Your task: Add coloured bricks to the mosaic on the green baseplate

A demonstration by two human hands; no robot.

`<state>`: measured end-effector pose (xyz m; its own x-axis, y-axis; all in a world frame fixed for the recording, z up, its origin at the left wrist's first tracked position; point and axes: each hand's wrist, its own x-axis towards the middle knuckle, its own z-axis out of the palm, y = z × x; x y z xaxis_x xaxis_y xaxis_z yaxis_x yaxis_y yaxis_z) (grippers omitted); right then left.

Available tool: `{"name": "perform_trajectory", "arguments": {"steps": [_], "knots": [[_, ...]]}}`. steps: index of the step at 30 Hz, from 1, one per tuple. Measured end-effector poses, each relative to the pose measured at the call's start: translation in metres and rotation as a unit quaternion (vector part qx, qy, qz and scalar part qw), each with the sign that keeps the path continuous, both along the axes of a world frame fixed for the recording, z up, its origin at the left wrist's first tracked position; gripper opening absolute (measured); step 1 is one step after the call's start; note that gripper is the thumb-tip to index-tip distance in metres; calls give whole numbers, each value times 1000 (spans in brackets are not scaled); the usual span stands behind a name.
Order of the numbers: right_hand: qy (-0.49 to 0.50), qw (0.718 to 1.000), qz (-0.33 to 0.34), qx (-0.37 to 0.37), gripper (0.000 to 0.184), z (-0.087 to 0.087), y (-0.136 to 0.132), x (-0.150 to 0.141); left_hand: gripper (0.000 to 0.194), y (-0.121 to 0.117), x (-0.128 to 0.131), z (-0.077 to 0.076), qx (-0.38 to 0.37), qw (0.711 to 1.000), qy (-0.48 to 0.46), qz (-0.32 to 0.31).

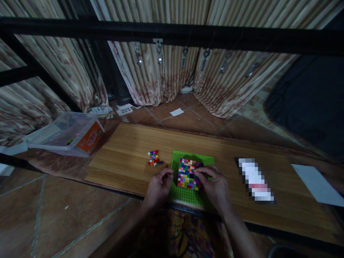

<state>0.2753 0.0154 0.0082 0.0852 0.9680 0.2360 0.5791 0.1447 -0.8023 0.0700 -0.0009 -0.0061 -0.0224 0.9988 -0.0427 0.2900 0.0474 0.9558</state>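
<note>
A green baseplate (204, 160) lies on a low wooden board (126, 150). On it stands a square block of small multicoloured bricks (188, 172). My left hand (158, 188) rests at the plate's left edge, fingers curled against the block's left side. My right hand (215, 184) is on the right side, fingertips pinched at the block's upper right corner. A small heap of loose coloured bricks (154, 158) lies on the board to the left of the plate.
A clear plastic box with an orange label (72, 134) sits at the far left. A blurred-out flat item (255, 179) lies right of the plate, a white sheet (317, 184) further right. Black metal bars (172, 34) cross overhead; striped curtains hang behind.
</note>
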Motion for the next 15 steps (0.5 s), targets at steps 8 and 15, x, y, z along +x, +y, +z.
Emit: {"name": "perform_trajectory", "arguments": {"steps": [8, 15], "knots": [[28, 998, 6, -52, 21, 5, 10, 2, 18, -3, -1, 2, 19, 997, 67, -18], [51, 989, 1, -139, 29, 9, 17, 6, 19, -5, 0, 0, 45, 993, 104, -39]]}}
